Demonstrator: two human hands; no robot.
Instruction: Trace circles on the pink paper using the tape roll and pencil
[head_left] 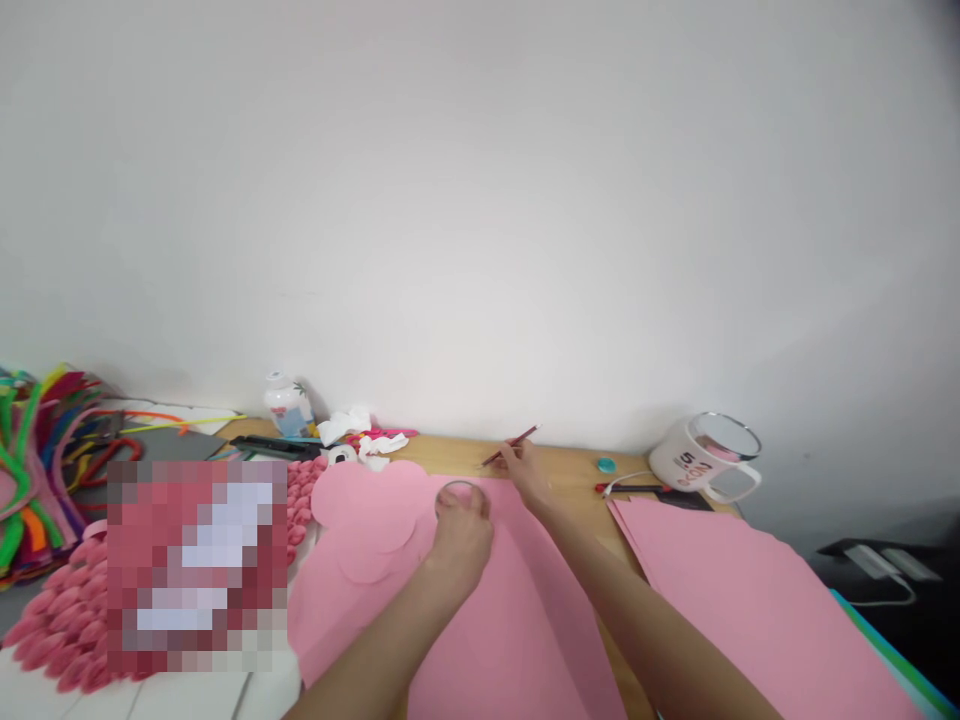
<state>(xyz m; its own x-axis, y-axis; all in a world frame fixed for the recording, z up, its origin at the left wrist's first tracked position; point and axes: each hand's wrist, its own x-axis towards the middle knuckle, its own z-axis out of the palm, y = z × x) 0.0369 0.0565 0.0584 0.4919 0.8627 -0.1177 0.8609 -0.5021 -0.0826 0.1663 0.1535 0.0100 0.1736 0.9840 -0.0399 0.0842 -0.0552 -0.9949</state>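
Note:
My left hand [463, 535] presses its bunched fingers on a round, thin-rimmed object [471, 485], perhaps a lid; its kind is partly hidden by the fingers. The object lies flat near the far edge of a pink paper sheet [495, 620]. Just beyond that edge, my right hand [525, 475] is closed around a dark pencil [517, 444], whose tip points down and left. Cut pink paper circles [365, 495] overlap one another to the left of my left hand.
At the right stand a white mug [701, 460] and a stack of pink paper [750, 590]. Leftward are a white bottle [289, 405], crumpled tissue [346, 425], a black cutter [277, 445], many pink petal-like pieces [64, 620] and colourful pipe cleaners [30, 470]. A wall rises behind the table.

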